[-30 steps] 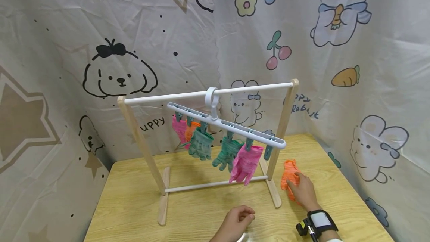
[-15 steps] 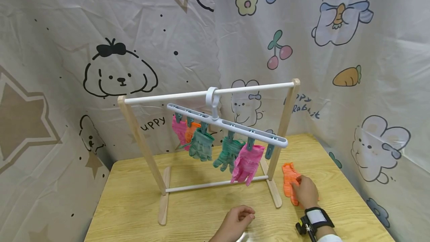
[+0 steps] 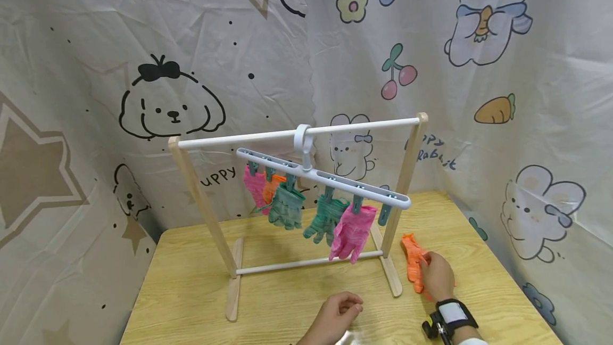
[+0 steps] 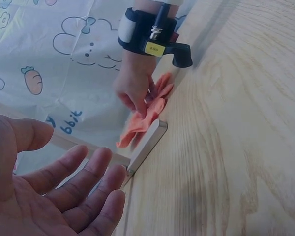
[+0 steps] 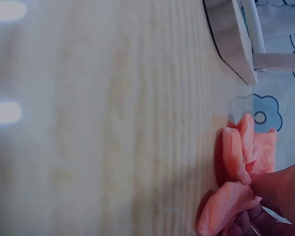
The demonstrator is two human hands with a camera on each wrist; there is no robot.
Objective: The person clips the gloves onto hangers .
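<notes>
At the table's right side my right hand (image 3: 438,276) pinches an orange knit glove (image 3: 413,260). In the right wrist view the glove (image 5: 232,152) bunches up around the fingertips, its fingers lying over the wood. My left hand (image 3: 332,317) rests near the table's front, holding nothing; the left wrist view shows its fingers (image 4: 83,189) loosely curved. A pale clip hanger (image 3: 330,179) hangs from the rack's top bar. Clipped to it are pink (image 3: 353,233), green (image 3: 325,221) and orange (image 3: 273,188) gloves. The clip (image 3: 384,215) at its right end holds nothing.
A rack with wooden legs (image 3: 404,185) and a white top bar (image 3: 239,138) stands on the wooden table (image 3: 191,292). Its right foot (image 3: 390,273) lies just left of the orange glove. A printed curtain (image 3: 268,41) closes off the back and sides.
My right hand has taken hold of the orange glove, which has bunched and narrowed under the fingers. The left hand has stayed in place.
</notes>
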